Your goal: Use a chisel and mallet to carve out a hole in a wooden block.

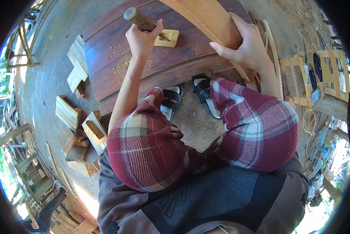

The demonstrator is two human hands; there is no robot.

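Note:
My left hand point(142, 43) is closed round a tool with a round wooden handle point(136, 17), held slanted so its thin lower end meets a small pale wooden block point(172, 41) on the reddish-brown board surface point(103, 78). Light wood shavings point(120, 68) are scattered beside it. My right hand point(245, 46) grips a long curved piece of smooth light-brown wood point(198, 15), thumb along its edge, at the upper right of the surface.
Offcut boards and blocks point(65, 111) lie on the concrete floor at left. At right are a wooden frame point(294, 78) holding dark-handled tools point(317, 66), a coiled cord point(309, 121) and bottles. My sandalled feet point(171, 101) are at the board's near edge.

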